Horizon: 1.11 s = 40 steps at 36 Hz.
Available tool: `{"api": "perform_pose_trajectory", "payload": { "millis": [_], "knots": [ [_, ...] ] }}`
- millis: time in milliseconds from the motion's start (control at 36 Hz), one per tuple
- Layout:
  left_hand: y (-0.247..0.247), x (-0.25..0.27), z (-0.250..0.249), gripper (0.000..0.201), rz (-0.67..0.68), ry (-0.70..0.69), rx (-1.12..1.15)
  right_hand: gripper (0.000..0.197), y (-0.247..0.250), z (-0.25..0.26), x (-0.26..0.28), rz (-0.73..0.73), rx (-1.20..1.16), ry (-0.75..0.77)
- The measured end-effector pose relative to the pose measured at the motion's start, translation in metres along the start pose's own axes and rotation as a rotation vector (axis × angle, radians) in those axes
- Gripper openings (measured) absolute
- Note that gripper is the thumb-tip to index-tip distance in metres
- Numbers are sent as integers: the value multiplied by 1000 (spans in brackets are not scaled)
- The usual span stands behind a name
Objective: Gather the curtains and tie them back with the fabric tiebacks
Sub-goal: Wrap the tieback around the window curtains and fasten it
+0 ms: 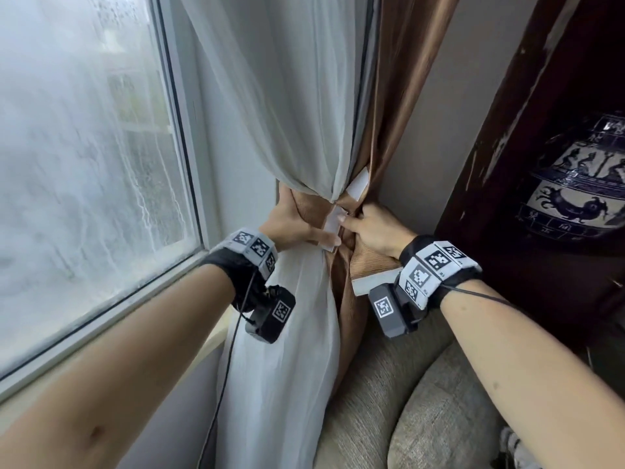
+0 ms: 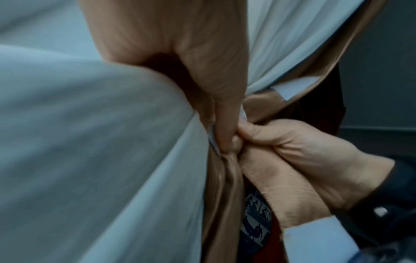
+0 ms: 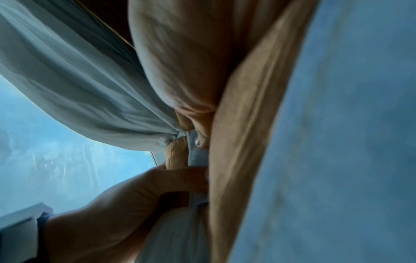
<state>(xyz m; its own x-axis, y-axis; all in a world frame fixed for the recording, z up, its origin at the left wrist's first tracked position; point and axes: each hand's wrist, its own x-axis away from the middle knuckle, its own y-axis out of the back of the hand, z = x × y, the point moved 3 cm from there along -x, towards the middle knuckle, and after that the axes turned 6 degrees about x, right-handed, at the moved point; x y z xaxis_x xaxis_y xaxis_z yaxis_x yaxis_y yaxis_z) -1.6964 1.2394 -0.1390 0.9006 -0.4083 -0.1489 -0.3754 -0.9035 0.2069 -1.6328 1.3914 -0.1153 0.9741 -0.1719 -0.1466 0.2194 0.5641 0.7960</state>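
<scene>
A white sheer curtain [image 1: 297, 113] and a brown curtain [image 1: 402, 96] are bunched together at a waist beside the window. A brown fabric tieback [image 1: 311, 211] with white fastening patches [image 1: 358, 184] wraps this waist. My left hand [image 1: 291, 228] grips the bundle from the left, its thumb pressing one tieback end with its white patch [image 1: 333, 223]. My right hand [image 1: 375, 231] pinches the other brown end from the right; the two thumbs nearly meet. In the left wrist view the left thumb [image 2: 225, 124] meets the right hand [image 2: 303, 160]. The right wrist view shows the left hand [image 3: 135, 195] under the sheer curtain [image 3: 78, 80].
A rain-streaked window [image 1: 84, 164] and its sill [image 1: 118, 316] lie to the left. A beige upholstered seat [image 1: 422, 401] sits below the curtains. A dark wooden cabinet [image 1: 507, 130] holding a blue-and-white vase [image 1: 581, 184] stands close on the right.
</scene>
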Motion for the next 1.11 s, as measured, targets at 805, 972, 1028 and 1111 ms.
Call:
{"api": "perform_pose_trajectory", "payload": {
  "millis": [805, 972, 1028, 1111],
  "knots": [
    [-14, -10, 17, 86, -253, -75, -196, 49, 8, -7, 36, -633, -290, 148],
    [-14, -9, 16, 91, -245, -78, -215, 19, 10, -13, 32, -508, -261, 208],
    [-13, -9, 16, 92, -245, -94, -209, 6, 11, -12, 32, -381, -287, 201],
    [-13, -8, 16, 93, -240, -100, -212, 14, 12, -9, 33, -182, -358, 157]
  ]
}}
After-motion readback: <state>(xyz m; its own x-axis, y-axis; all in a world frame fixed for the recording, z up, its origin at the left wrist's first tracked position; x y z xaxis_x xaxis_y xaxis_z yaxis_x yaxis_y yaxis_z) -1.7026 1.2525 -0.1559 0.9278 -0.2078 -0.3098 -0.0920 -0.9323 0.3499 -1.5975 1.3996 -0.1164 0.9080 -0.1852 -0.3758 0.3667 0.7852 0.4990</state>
